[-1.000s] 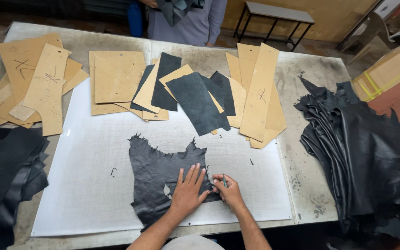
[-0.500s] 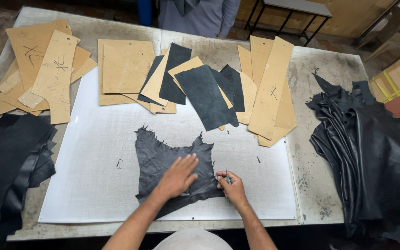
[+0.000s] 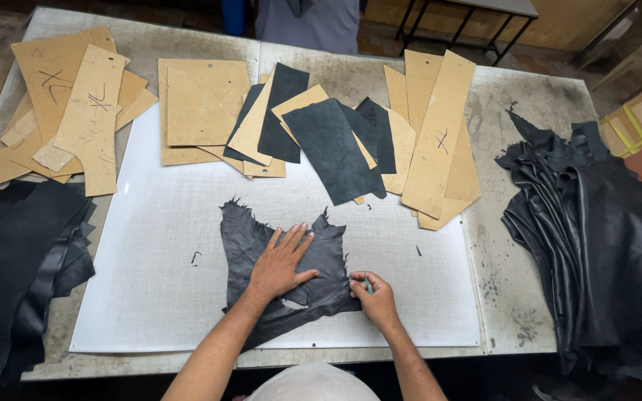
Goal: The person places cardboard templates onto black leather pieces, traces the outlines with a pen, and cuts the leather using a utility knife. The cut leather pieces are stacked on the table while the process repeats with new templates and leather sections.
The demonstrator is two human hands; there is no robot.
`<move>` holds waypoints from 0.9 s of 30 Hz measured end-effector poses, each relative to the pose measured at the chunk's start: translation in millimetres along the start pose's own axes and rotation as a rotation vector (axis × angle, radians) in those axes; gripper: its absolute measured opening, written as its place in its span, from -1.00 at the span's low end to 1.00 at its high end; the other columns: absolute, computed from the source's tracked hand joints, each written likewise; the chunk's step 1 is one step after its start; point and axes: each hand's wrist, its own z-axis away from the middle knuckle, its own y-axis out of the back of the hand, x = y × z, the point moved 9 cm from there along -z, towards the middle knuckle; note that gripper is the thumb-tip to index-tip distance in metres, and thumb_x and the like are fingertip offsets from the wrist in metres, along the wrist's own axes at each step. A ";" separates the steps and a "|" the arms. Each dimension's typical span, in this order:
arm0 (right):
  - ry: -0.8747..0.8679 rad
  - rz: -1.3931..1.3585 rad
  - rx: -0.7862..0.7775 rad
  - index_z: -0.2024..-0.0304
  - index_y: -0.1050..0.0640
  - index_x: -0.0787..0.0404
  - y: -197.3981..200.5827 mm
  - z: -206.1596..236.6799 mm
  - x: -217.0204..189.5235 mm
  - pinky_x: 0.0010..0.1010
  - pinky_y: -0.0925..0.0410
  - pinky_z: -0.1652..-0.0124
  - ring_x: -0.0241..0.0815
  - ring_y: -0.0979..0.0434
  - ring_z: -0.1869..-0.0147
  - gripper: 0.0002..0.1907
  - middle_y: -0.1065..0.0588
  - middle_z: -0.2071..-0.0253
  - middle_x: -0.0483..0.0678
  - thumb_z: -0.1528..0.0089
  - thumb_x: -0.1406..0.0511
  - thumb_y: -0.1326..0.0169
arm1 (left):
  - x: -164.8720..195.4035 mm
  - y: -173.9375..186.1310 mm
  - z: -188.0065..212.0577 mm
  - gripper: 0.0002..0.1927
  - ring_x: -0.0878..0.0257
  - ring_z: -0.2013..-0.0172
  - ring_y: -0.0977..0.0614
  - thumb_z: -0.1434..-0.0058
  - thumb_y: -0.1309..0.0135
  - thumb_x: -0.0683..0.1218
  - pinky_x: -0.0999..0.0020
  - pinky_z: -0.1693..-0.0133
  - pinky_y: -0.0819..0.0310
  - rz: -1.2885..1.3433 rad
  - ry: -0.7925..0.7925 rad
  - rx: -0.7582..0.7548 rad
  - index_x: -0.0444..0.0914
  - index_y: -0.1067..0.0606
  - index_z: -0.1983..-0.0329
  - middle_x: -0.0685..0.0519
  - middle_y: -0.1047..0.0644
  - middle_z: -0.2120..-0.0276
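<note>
A ragged black leather piece [image 3: 258, 241] lies on the white cutting mat [image 3: 157, 252] near the table's front. My left hand [image 3: 280, 261] presses flat on it, fingers spread. My right hand [image 3: 374, 295] rests at the piece's right edge, closed around a small thin tool [image 3: 368, 283] whose tip meets the leather. A pale gap shows in the leather just below my left palm.
Tan cardboard templates [image 3: 76, 111] and dark cut pieces [image 3: 328, 145] fan across the back of the table. Black leather stacks sit at the left [image 3: 16, 267] and a large heap at the right [image 3: 596, 238]. Another person [image 3: 306, 22] stands behind the table.
My left hand has slid to the left and up across the leather piece. My right hand stays at the piece's right edge with the tool.
</note>
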 end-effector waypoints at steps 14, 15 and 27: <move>0.143 0.306 0.103 0.51 -0.58 0.23 -6.9 25.4 -37.4 -0.46 -0.33 0.49 -0.40 -0.40 0.53 -0.70 -0.47 0.49 -0.24 -0.11 0.19 -0.39 | -5.4 -16.3 -3.3 -0.12 0.25 -0.46 -0.02 -0.24 0.30 0.52 0.02 -0.44 0.23 -0.049 -0.009 0.093 0.02 -0.04 -0.51 0.09 -0.04 -0.49; 0.030 0.239 0.073 0.46 -0.57 0.24 -5.3 22.3 -22.7 -0.45 -0.30 0.50 -0.39 -0.37 0.54 -0.72 -0.46 0.53 -0.22 -0.14 0.20 -0.36 | -5.6 -16.8 -3.7 -0.11 0.24 -0.46 -0.01 -0.23 0.30 0.53 0.01 -0.44 0.24 -0.053 -0.008 0.090 0.02 -0.03 -0.51 0.09 -0.03 -0.49; -0.097 0.215 0.002 0.13 -0.63 0.15 9.8 6.2 8.8 -0.51 -0.37 0.30 -0.38 -0.52 0.35 -0.76 -0.63 0.40 -0.12 -0.17 0.25 -0.29 | -3.6 -5.1 -1.5 0.16 0.23 -0.47 0.04 0.03 0.21 0.70 0.01 -0.43 0.31 -0.039 0.017 -0.004 0.02 0.02 -0.53 0.08 0.02 -0.50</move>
